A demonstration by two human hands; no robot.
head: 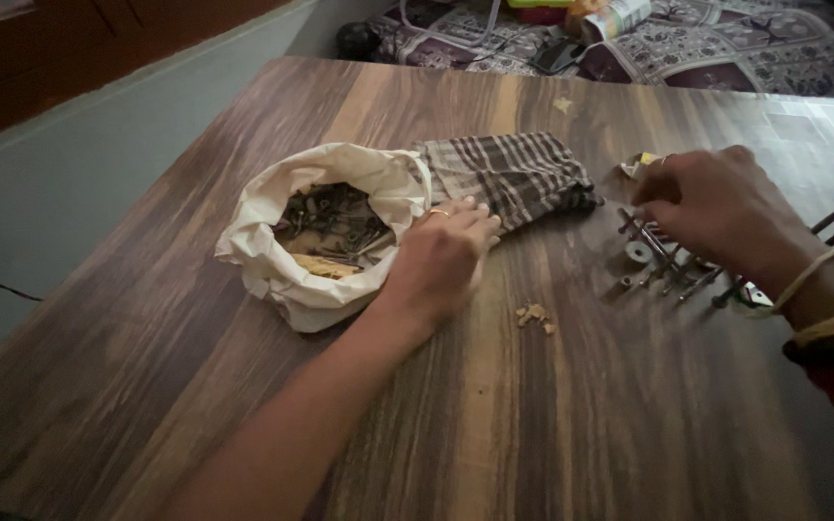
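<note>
in the head view, the left hand (441, 259) rests with fingers curled loosely, holding nothing, against the rim of a soft white cloth bag (325, 232) of dark metal screws; the right hand (716, 207) hovers over long steel bolts (663, 259), its grip hidden; the grainy wooden desk (533, 415) lies bare toward the near edge

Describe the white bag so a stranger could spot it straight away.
On the wooden table, look left of the striped cloth. The white bag sits by the left hand, its mouth rolled open on dark metal hardware; nothing else there is pale and pouch-shaped.
</note>
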